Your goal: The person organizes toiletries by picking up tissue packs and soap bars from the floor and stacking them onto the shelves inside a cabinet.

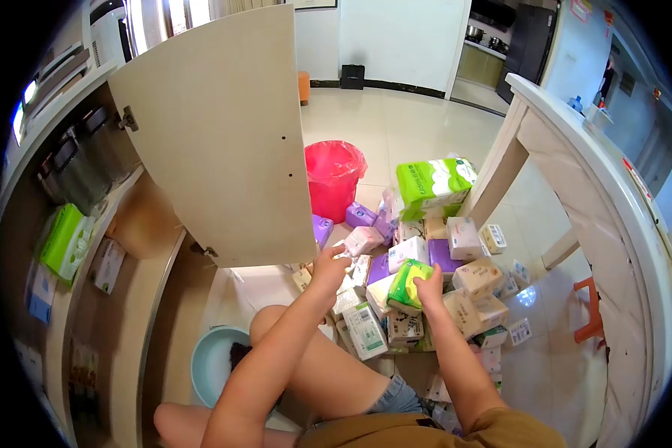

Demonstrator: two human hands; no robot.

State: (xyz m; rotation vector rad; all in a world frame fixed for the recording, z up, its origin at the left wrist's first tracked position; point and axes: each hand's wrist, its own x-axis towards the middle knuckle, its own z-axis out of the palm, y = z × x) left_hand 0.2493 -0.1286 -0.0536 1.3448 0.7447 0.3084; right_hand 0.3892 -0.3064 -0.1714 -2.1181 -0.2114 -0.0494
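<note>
My right hand (428, 290) is closed on the edge of a green and yellow tissue pack (408, 287), above the pile. My left hand (330, 270) is at the pile's left side, its fingers curled at the near end of a pink and white tissue pack (364, 239); the grip is partly hidden. Around them lie many packs in a loose heap: a purple pack (445, 255), a white and green pack (365, 330), and a beige pack (478, 278). A large green and white tissue bundle (434, 185) sits at the far side.
A red lined bin (334, 183) stands behind the pile. The open cabinet door (216, 142) rises at left, beside shelves holding jars and a green pack (65, 243). A light blue basin (215, 364) is by my leg. A white table (575, 164) stands at right.
</note>
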